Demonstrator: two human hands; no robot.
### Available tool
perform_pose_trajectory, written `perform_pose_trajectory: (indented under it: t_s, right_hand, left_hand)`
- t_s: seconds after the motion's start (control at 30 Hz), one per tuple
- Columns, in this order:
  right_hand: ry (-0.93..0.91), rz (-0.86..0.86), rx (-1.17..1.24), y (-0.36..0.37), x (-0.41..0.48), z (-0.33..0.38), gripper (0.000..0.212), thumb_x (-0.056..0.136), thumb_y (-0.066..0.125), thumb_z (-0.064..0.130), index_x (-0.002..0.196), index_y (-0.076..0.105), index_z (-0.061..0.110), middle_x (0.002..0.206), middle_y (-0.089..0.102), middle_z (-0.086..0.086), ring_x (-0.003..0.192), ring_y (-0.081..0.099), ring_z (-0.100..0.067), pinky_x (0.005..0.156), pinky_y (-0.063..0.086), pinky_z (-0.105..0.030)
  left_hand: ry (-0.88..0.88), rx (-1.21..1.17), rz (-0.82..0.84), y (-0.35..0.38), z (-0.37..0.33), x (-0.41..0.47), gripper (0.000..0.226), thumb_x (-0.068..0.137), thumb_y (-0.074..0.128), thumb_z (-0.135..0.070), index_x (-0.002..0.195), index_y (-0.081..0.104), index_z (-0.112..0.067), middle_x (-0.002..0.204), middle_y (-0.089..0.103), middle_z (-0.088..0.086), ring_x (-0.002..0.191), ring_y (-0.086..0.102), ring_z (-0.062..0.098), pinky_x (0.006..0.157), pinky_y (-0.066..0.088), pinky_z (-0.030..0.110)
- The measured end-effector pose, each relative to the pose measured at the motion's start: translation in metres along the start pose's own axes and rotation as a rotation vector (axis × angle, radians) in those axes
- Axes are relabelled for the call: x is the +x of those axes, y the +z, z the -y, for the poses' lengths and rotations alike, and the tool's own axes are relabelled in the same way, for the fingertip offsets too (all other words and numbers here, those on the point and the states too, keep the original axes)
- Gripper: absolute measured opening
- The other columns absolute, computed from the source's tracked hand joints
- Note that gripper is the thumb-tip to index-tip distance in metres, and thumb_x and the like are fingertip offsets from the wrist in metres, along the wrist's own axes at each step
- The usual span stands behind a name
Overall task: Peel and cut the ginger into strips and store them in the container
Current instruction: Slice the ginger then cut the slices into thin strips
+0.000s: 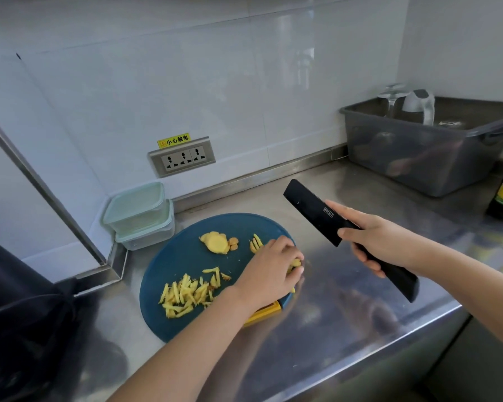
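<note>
The left hand (273, 265) rests palm down at the right edge of the round dark-blue cutting board (180, 262). Its grip is narrow, fingertips pinching a small yellow ginger piece (295, 263). Just beyond this grip lie a few short cut strips (256, 243), and farther left of them sits the peeled yellow ginger chunk (215, 242). A heap of yellow ginger strips (183, 294) lies left of the wrist. The right hand (381, 245), raised to the right of that grip, holds the black rectangular-bladed knife (314, 213) by its handle, above the shiny steel tabletop (346, 300). Two stacked pale-green lidded plastic containers (140, 216) stand well left of both grips, just beside the board.
</note>
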State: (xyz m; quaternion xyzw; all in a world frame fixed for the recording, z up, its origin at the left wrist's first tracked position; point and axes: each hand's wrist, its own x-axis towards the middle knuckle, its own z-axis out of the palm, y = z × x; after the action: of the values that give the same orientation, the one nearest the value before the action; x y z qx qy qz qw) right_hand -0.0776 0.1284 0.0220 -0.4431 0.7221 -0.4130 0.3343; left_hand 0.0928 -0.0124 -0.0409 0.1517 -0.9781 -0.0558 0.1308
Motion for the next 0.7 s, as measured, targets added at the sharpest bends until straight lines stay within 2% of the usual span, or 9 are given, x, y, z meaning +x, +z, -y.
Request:
perform_pose_trajectory:
  t_s: [0.13, 0.17, 0.23, 0.3, 0.43, 0.53, 0.63, 0.7]
  right_hand:
    - [-0.01, 0.022, -0.007, 0.007, 0.004, 0.005, 0.057, 0.103, 0.042, 0.014, 0.143, 0.028, 0.053, 0.054, 0.044, -0.006, 0.039, 0.039, -0.017, 0.038, 0.039, -0.027]
    - [-0.012, 0.029, -0.014, 0.008, 0.005, 0.006, 0.057, 0.103, 0.041, 0.014, 0.144, 0.027, 0.052, 0.053, 0.044, -0.005, 0.039, 0.039, -0.017, 0.038, 0.04, -0.027]
    - [-0.017, 0.037, -0.024, 0.011, 0.006, 0.009, 0.057, 0.103, 0.041, 0.015, 0.145, 0.027, 0.051, 0.052, 0.045, -0.004, 0.038, 0.04, -0.016, 0.039, 0.04, -0.027]
    - [-0.026, 0.04, -0.026, 0.013, 0.007, 0.012, 0.057, 0.103, 0.041, 0.015, 0.145, 0.027, 0.051, 0.051, 0.046, -0.003, 0.038, 0.04, -0.015, 0.038, 0.04, -0.027]
    - [-0.032, 0.043, -0.03, 0.014, 0.007, 0.015, 0.057, 0.103, 0.042, 0.016, 0.144, 0.027, 0.052, 0.052, 0.046, -0.004, 0.039, 0.04, -0.015, 0.038, 0.041, -0.028]
    - [-0.028, 0.044, -0.028, 0.014, 0.008, 0.016, 0.057, 0.103, 0.042, 0.016, 0.143, 0.028, 0.053, 0.052, 0.046, -0.003, 0.039, 0.04, -0.016, 0.039, 0.041, -0.027]
    - [-0.029, 0.051, -0.034, 0.017, 0.009, 0.016, 0.057, 0.103, 0.042, 0.017, 0.144, 0.028, 0.054, 0.051, 0.047, -0.003, 0.039, 0.04, -0.015, 0.039, 0.041, -0.027]
    - [-0.033, 0.055, -0.032, 0.02, 0.01, 0.016, 0.057, 0.103, 0.042, 0.016, 0.143, 0.027, 0.054, 0.052, 0.046, -0.003, 0.038, 0.04, -0.015, 0.039, 0.041, -0.027]
  left_hand:
    - [-0.043, 0.028, 0.018, -0.004, 0.006, -0.002, 0.023, 0.094, 0.046, -0.032, 0.111, 0.056, -0.02, 0.137, 0.039, -0.003, 0.116, 0.045, 0.012, 0.104, 0.031, 0.036]
    - [-0.042, 0.044, 0.024, -0.005, 0.006, -0.001, 0.022, 0.094, 0.046, -0.032, 0.111, 0.055, -0.02, 0.134, 0.043, -0.003, 0.115, 0.045, 0.013, 0.105, 0.03, 0.037]
    - [-0.024, 0.086, 0.024, -0.007, 0.007, -0.002, 0.018, 0.093, 0.045, -0.03, 0.107, 0.053, -0.021, 0.116, 0.054, -0.004, 0.105, 0.047, 0.013, 0.103, 0.032, 0.037]
    - [-0.004, 0.112, 0.023, -0.012, 0.01, -0.005, 0.014, 0.092, 0.046, -0.027, 0.101, 0.053, -0.02, 0.103, 0.056, -0.005, 0.097, 0.047, 0.012, 0.103, 0.031, 0.034]
    - [0.078, 0.108, 0.037, -0.024, 0.022, -0.023, 0.006, 0.089, 0.047, -0.02, 0.09, 0.053, -0.021, 0.094, 0.055, -0.008, 0.091, 0.043, 0.008, 0.095, 0.031, 0.024]
    - [0.071, 0.131, 0.077, -0.036, 0.041, -0.046, 0.008, 0.089, 0.048, -0.019, 0.089, 0.057, -0.021, 0.095, 0.055, -0.009, 0.093, 0.04, 0.004, 0.093, 0.031, 0.019]
    - [-0.026, 0.126, 0.118, -0.048, 0.06, -0.063, 0.01, 0.089, 0.052, -0.02, 0.092, 0.061, -0.021, 0.099, 0.056, -0.01, 0.098, 0.042, 0.003, 0.093, 0.04, 0.023]
    - [-0.098, 0.041, 0.092, -0.051, 0.061, -0.066, 0.012, 0.09, 0.053, -0.024, 0.098, 0.062, -0.022, 0.11, 0.054, -0.01, 0.108, 0.044, 0.003, 0.094, 0.041, 0.022]
